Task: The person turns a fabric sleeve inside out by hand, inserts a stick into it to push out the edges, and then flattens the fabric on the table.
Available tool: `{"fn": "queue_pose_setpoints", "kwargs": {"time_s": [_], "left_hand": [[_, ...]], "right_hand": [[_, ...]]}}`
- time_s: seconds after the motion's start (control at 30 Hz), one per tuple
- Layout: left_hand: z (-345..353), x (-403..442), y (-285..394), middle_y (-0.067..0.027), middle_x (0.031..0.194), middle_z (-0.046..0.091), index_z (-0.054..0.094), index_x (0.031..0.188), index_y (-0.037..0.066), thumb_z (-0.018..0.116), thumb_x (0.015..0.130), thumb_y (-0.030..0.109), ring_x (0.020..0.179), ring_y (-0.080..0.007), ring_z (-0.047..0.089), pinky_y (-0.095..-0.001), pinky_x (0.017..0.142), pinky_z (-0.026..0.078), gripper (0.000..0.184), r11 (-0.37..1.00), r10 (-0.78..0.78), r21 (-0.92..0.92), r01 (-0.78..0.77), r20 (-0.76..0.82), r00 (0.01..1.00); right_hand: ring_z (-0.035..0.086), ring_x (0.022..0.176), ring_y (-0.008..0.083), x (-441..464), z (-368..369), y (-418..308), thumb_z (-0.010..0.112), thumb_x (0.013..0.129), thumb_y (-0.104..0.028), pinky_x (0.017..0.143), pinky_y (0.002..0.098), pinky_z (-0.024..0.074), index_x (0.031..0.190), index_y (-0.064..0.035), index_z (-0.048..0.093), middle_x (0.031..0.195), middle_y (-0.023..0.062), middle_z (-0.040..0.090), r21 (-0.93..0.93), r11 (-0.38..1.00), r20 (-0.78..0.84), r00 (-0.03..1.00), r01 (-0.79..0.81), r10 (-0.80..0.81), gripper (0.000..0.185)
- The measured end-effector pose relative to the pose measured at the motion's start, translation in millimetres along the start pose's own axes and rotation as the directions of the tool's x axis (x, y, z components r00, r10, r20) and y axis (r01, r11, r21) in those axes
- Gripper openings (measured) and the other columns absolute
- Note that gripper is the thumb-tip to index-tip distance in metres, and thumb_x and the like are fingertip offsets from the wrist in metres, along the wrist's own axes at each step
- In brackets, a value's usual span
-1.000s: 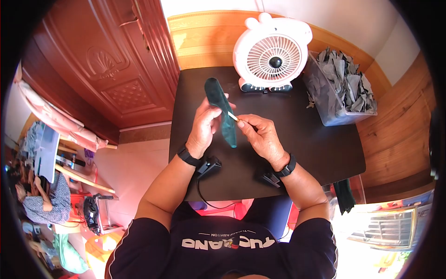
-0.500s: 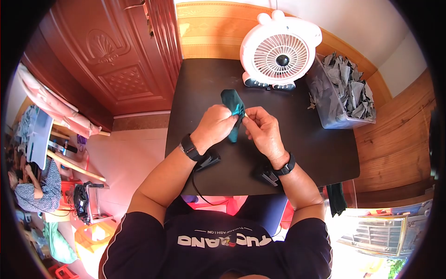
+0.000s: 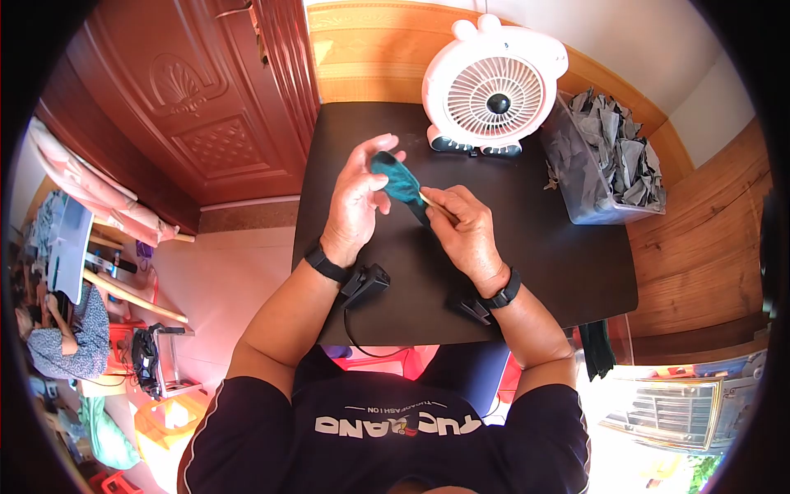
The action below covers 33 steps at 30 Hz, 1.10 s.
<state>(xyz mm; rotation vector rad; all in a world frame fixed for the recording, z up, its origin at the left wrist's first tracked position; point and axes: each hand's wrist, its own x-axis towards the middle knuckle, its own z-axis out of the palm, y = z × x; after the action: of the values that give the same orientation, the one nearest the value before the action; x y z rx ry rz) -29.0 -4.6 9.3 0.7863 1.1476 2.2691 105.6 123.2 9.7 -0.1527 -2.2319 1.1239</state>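
Observation:
A dark green piece of cloth (image 3: pixel 398 179), apparently a narrow tube or strip, is held up over the dark table. My right hand (image 3: pixel 467 232) is closed around a thin light-coloured stick (image 3: pixel 438 207) whose far end meets the cloth; whether it goes inside is hidden. Beside the cloth's upper end is my left hand (image 3: pixel 352 198), its fingers spread and curved. The left thumb lies against or just in front of the cloth, without a grip. Part of the cloth hangs down behind the right fingers.
A pink and white fan (image 3: pixel 496 90) stands at the table's (image 3: pixel 362 132) back edge. Right of it, a clear bin (image 3: pixel 597 193) holds grey cloth pieces. Small black devices (image 3: pixel 367 284) sit by my wrists, one with a cable. Another person (image 3: pixel 70 337) sits far left.
My left hand has let go of the cloth's middle, opened and moved up and left. The cloth now tilts toward the upper left. More of the stick shows in my right hand.

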Motion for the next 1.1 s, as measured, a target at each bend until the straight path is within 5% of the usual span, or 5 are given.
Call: {"fn": "queue_pose_setpoints", "kwargs": {"time_s": [0.27,0.37,0.47,0.77,1.1], "left_hand": [[-7,-1,-9,-0.0248,0.109,0.065,0.053,0.122,-0.007,0.047,0.091,0.018,0.105,-0.0374,0.063,-0.0352,0.082,0.056,0.040,0.956,-0.205,-0.179,0.231,0.155,0.966],[-9,-1,-11,-0.0255,0.108,0.065,0.057,0.116,-0.008,0.047,0.093,0.021,0.105,-0.0382,0.063,-0.0388,0.087,0.055,0.038,0.952,-0.218,-0.186,0.245,0.156,0.963],[-12,-1,-7,-0.0259,0.109,0.065,0.058,0.115,-0.008,0.046,0.095,0.022,0.106,-0.0392,0.063,-0.0396,0.089,0.054,0.038,0.950,-0.190,-0.227,0.213,0.121,0.974],[-13,3,2,-0.0280,0.115,0.061,0.051,0.124,-0.010,0.044,0.095,0.026,0.111,-0.0410,0.059,-0.0421,0.095,0.050,0.046,0.908,-0.138,-0.370,0.194,0.171,0.975],[-8,-3,4,-0.0267,0.111,0.064,0.054,0.122,-0.009,0.045,0.094,0.027,0.106,-0.0370,0.063,-0.0412,0.092,0.050,0.047,0.960,-0.163,-0.214,0.179,0.092,0.982]], "right_hand": [[0.067,0.080,0.0261,-1,11,13,0.068,0.081,-0.003,0.068,0.0311,0.0527,0.097,-0.0002,0.062,0.093,0.0136,0.063,0.194,0.980,-0.013,0.999,-0.039,0.042,0.017],[0.068,0.081,0.0259,-2,9,17,0.068,0.083,-0.007,0.069,0.0319,0.0536,0.098,-0.0017,0.062,0.089,0.0145,0.066,0.113,0.981,-0.007,0.987,-0.156,0.158,0.017],[0.068,0.074,0.0225,4,-3,12,0.068,0.086,-0.014,0.064,0.0326,0.0520,0.095,-0.0017,0.063,0.080,0.0136,0.068,-0.204,0.974,0.086,0.990,-0.095,0.115,0.016],[0.051,0.060,0.0079,2,0,13,0.063,0.092,-0.015,0.056,0.0249,0.0424,0.091,0.0006,0.063,0.065,0.0033,0.060,0.120,0.962,0.110,0.967,-0.244,0.231,0.016],[0.038,0.060,0.0032,-1,7,17,0.058,0.097,-0.019,0.053,0.0210,0.0336,0.091,-0.0028,0.064,0.064,-0.0077,0.045,0.389,0.836,0.302,0.911,-0.387,0.281,0.018]]}}
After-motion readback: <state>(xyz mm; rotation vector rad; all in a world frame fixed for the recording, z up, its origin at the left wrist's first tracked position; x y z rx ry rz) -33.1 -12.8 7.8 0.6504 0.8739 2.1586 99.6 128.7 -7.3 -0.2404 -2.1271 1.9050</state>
